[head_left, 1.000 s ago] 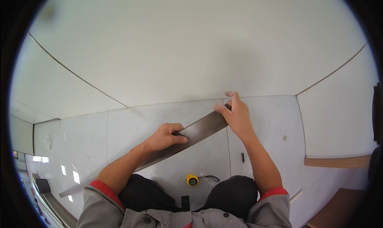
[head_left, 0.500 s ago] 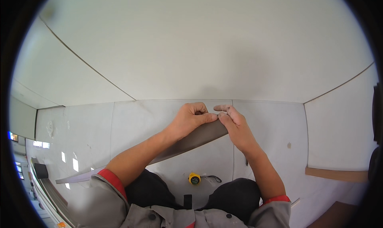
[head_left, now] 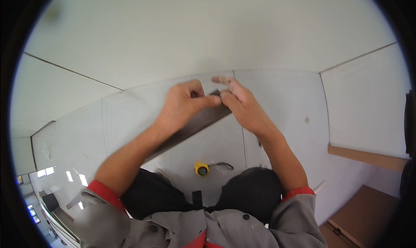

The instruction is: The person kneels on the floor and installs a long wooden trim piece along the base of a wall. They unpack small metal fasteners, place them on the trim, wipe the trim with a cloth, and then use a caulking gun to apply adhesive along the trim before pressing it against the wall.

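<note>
A long, flat grey-brown strip [head_left: 193, 128] runs slantwise beneath my left forearm, its far end between my two hands. My left hand [head_left: 184, 102] is closed on that end, with the thumb stretched along it and the fingers curled. Across from it, my right hand [head_left: 247, 105] pinches the edge near the tip, thumb close to the left thumb, while other fingers point forward. The strip's tip shows as a small dark corner between the thumbs. Its near part is hidden by my left arm and leg.
A yellow tape measure [head_left: 201, 168] with a black wrist strap [head_left: 223, 164] lies on the pale tiled floor [head_left: 286, 100] between my knees. White panels rise ahead and at the sides. A brown board [head_left: 366, 211] lies at the lower right, near a tan edge strip [head_left: 366, 157].
The view has tilted, so hands, strip and tape measure sit higher and further left in the picture. The strip's tip now shows between the thumbs. Both hands stay at its end.
</note>
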{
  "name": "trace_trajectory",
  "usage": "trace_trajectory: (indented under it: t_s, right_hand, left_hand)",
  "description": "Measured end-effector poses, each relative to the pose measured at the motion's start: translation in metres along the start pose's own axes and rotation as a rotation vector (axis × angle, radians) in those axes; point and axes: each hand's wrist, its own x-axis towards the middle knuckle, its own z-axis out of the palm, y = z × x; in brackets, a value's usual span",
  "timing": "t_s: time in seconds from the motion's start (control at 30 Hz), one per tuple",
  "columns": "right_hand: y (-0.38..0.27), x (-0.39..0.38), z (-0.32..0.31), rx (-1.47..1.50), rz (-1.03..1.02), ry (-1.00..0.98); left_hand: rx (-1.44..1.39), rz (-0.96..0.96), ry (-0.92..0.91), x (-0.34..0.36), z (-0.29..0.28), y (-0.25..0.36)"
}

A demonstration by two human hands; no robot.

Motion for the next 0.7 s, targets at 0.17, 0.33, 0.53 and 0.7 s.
trace_trajectory:
  t_s: [0.17, 0.33, 0.53, 0.7]
  right_hand:
    - [0.012, -0.016, -0.018, 0.018, 0.108, 0.050]
    - [0.087, -0.040, -0.047, 0.030, 0.306, 0.392]
    - [0.309, -0.137, -0.079, -0.971, 0.576, 0.316]
    - [0.307, -0.137, -0.049, -0.711, 0.634, 0.328]
  left_hand:
    - [-0.049, 0.000, -0.237, -0.001, 0.014, 0.007]
    - [-0.084, -0.192, -0.380, -0.004, 0.008, -0.031]
    - [-0.190, -0.167, -0.361, 0.006, 0.022, -0.059]
    - [-0.185, -0.215, -0.334, 0.003, 0.013, -0.055]
